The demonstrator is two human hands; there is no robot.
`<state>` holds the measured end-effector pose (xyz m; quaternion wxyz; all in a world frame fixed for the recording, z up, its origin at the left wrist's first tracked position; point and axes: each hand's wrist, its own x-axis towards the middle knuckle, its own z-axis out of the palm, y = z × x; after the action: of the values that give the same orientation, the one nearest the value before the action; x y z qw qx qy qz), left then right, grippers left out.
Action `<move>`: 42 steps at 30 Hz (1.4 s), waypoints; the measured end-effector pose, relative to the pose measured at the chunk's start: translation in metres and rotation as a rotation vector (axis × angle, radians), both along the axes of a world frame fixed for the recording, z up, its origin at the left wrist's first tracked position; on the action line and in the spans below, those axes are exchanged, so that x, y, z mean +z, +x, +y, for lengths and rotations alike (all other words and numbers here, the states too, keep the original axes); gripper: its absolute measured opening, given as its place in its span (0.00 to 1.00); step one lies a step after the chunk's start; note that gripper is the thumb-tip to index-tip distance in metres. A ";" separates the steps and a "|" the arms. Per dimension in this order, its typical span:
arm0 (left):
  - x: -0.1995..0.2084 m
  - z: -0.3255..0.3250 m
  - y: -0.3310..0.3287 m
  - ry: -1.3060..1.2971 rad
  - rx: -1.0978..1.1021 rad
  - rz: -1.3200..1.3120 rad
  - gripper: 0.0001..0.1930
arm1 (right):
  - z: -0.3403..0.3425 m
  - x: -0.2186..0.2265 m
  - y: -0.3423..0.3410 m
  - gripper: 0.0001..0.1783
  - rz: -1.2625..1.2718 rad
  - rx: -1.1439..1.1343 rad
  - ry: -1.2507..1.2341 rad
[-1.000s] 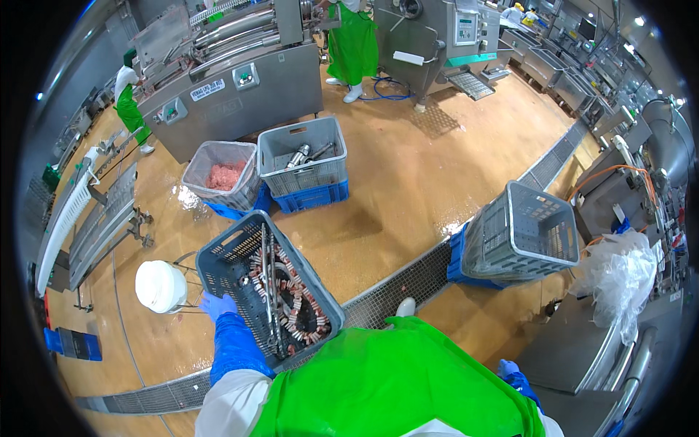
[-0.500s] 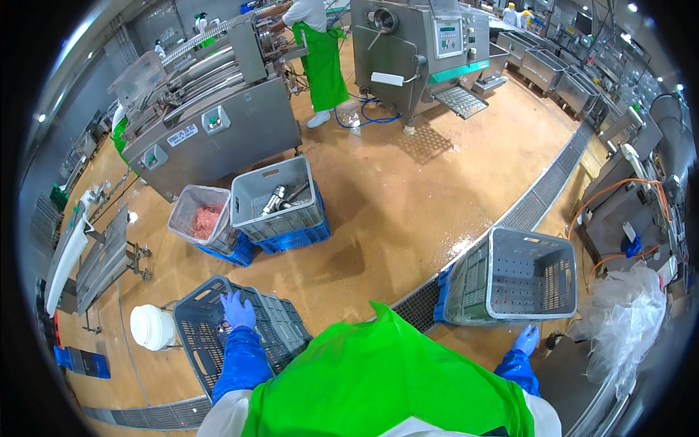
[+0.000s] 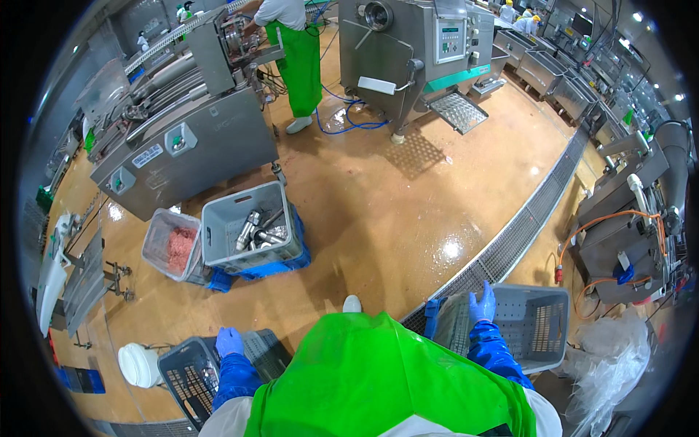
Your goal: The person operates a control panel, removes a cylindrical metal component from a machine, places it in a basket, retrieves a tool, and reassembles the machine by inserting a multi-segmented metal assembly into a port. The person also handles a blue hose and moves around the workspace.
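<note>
Both gloved hands are well apart, one to each side of the green apron (image 3: pixel 386 364). Left hand (image 3: pixel 231 341): above the dark crate (image 3: pixel 178 357) at lower left, fingers looking loosely bent; cannot tell whether it touches the rim. Right hand (image 3: pixel 482 304): fingers spread, thumb away from them, over the near-left side of the grey crate (image 3: pixel 546 331) at lower right; contact unclear. Nothing seen clasped in either.

Handling, my judgement: let each palm meet its rim squarely before any weight goes on it; keep the reach even, so the trunk doesn't twist between two crates this far apart. Floor shines as if wet, so plant the white boot (image 3: pixel 352 304) flat.

Just left of the dark crate, a white bucket (image 3: pixel 140 365): keep that elbow clear of it. Right of the grey crate, bunched see-through plastic (image 3: pixel 611 357) that could snag a sleeve. Grated drain (image 3: pixel 535 226) curves off beyond.

Farther: tub (image 3: pixel 154 247) of pink ground meat (image 3: pixel 180 247), beside it a pale crate (image 3: pixel 226 211) of metal parts (image 3: pixel 251 231).

Farther again: long steel machine (image 3: pixel 189 146), co-worker (image 3: pixel 297 69) at its end, blue hose (image 3: pixel 353 120) on the floor, steel machine with a display (image 3: pixel 408 65).
</note>
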<state>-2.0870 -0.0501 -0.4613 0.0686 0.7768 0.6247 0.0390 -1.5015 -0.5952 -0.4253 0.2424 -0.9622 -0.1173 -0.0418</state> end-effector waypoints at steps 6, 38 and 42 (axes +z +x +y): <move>0.055 0.132 0.151 0.063 -0.123 -0.107 0.17 | 0.013 -0.006 0.050 0.34 0.190 -0.325 -0.197; 0.015 0.244 0.480 -0.332 -0.632 0.187 0.42 | 0.193 -0.054 0.513 0.22 0.593 -0.257 0.480; -0.018 0.254 0.462 -0.375 -0.668 -0.070 0.39 | 0.291 -0.109 0.543 0.24 0.540 0.242 0.094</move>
<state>-1.6253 0.2034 -0.4793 0.2395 0.9097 0.3310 -0.0738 -0.9584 -0.3044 -0.5344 0.3122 -0.9053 -0.1603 0.2393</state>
